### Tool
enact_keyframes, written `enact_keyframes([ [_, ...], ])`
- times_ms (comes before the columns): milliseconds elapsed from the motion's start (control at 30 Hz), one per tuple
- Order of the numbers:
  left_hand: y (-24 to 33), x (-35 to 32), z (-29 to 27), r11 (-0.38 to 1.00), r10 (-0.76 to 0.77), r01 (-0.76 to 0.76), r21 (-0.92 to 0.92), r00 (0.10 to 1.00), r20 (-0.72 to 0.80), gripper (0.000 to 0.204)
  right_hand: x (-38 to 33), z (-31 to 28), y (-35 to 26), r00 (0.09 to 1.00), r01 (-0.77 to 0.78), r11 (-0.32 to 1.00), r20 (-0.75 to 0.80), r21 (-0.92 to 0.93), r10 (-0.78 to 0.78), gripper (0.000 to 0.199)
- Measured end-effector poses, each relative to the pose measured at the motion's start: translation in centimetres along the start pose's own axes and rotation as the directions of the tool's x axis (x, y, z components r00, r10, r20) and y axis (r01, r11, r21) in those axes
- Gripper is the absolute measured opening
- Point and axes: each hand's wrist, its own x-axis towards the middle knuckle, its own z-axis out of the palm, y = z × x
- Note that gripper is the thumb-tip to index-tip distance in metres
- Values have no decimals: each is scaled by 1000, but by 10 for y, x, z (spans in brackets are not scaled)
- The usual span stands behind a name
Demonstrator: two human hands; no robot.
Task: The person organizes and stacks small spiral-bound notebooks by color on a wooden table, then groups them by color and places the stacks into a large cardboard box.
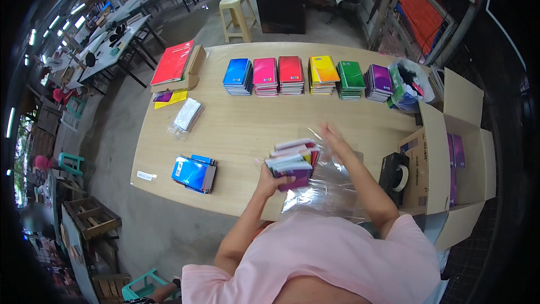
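My left hand (271, 181) is closed round a small stack of notebooks (295, 175) near the table's front edge, its thumb on the purple cover. The stack's page edges and some red and yellow covers show. Right of the stack, my right hand (336, 142) is raised with its fingers stretched out, somewhat blurred and holding nothing I can see. Clear plastic bags (332, 194) lie on the table under and beside the stack. Farther back stand piles of spiral notebooks: blue (238, 73), pink (265, 73), red (291, 73), yellow (323, 73), green (351, 76) and purple (378, 81).
Blue notebooks (194, 173) and plastic-wrapped notebooks (188, 114) lie left on the table (236, 124). A red folder (173, 63) rests at the back left. To the right are a tape dispenser (395, 177), an open carton (436, 157) and a stuffed plastic bag (410, 87).
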Motion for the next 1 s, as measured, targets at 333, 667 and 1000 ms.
enact_keyframes([
  [333,42,5,-27,802,444,-384,458,896,-27,114,-20,25,32,860,-63,938,495,342,-123,86],
  [667,-41,3,-53,964,244,-212,159,946,-216,105,46,63,110,833,493,863,345,-111,-432,111],
  [1000,-61,-6,-45,955,233,-154,252,917,-323,114,40,85,141,778,627,753,220,-201,-589,102],
])
